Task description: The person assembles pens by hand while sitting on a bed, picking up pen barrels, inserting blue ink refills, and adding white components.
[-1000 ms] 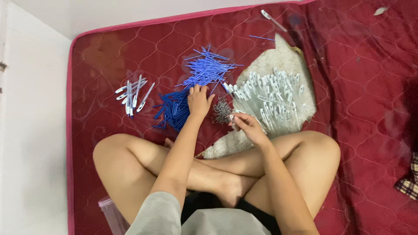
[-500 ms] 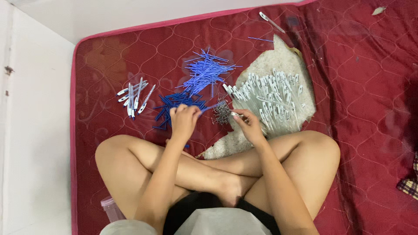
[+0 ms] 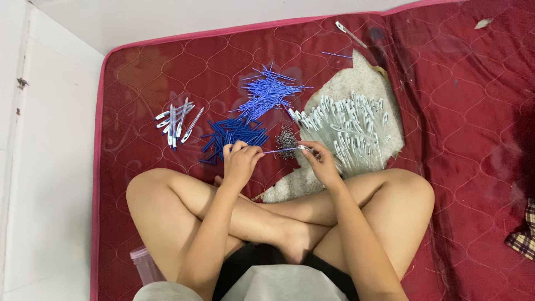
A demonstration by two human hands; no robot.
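I sit cross-legged on a red quilted mattress [image 3: 167, 67]. My left hand [image 3: 241, 161] pinches one end of a thin blue pen refill [image 3: 278, 150]. My right hand [image 3: 322, 161] holds a white pen barrel [image 3: 305, 147] at the refill's other end. Between the hands, a little farther out, lies a small heap of metal springs [image 3: 286, 141]. Just beyond my left hand is a pile of dark blue pen parts [image 3: 231, 134]. A heap of blue refills [image 3: 267, 92] lies farther out. White pen barrels [image 3: 348, 125] are piled on a pale cloth [image 3: 356, 75] by my right hand.
Several assembled white-and-blue pens [image 3: 177, 120] lie in a group to the left. A single pen [image 3: 350, 33] and a stray refill [image 3: 336, 54] lie near the mattress's far edge. A clear plastic container [image 3: 146, 266] stands by my left knee. Checked fabric [image 3: 524, 234] shows at the right.
My left hand drew back from the dark blue pile with a refill and met my right hand, which now holds a barrel at the refill's tip.
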